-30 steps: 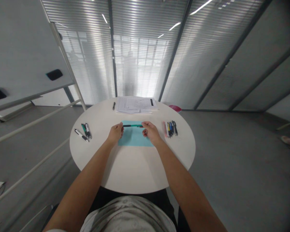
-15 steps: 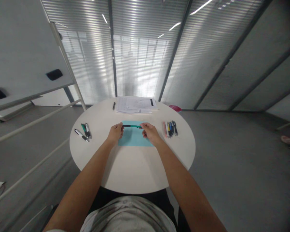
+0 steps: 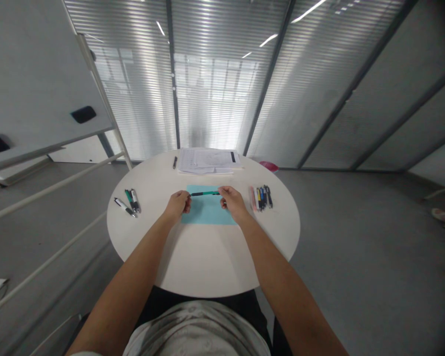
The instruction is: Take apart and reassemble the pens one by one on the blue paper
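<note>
Fingers of the left hand and fingers of the right hand are closing narrowly on opposite ends of a slim green-and-black pen, each hand pinching one end, with the middle of the barrel showing between them. The pen is lying level in the air just above a flat turquoise paper sheet, and no contact with the sheet can be made out. Whether the pen is capped cannot be told at this size.

The left hand and the right hand are resting over the near part of the sheet, with both bare forearms reaching forward across a round white table.

To the left of the sheet, a small cluster of black, white and green pens is lying on the tabletop, well apart from the hands. To the right, a tight row of pink, yellow, blue and black pens is lying side by side, nearer the right hand but not touching it.

Beyond the sheet, a stack of printed white papers is lying near the far edge, with a single dark pen just beside it. One pen is in hand, while the two groups are lying loose on the table.
</note>
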### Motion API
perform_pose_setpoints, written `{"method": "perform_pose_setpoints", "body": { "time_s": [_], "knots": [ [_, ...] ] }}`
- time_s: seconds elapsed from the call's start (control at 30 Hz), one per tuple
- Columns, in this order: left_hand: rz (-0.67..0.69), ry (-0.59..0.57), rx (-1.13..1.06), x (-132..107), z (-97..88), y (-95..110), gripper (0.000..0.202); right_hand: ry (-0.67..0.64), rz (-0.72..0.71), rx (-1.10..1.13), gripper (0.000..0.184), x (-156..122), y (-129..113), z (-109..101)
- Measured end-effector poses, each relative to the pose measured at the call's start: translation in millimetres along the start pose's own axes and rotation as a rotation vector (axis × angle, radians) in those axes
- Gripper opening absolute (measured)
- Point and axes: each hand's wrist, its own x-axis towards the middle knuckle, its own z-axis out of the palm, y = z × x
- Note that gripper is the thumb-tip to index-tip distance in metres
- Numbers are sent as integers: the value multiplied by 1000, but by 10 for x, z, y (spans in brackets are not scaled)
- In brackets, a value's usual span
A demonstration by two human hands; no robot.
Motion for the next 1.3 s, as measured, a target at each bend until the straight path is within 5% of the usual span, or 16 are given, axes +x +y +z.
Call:
{"method": "perform_pose_setpoints", "body": {
  "time_s": [0.53, 1.3],
  "knots": [
    [-41, -37, -159, -20, 2, 22, 25, 21, 4, -64, 30, -1, -6, -18],
    [-5, -48, 7, 45, -38, -84, 27, 106, -35, 5, 33, 39, 18, -60]
  ]
}}
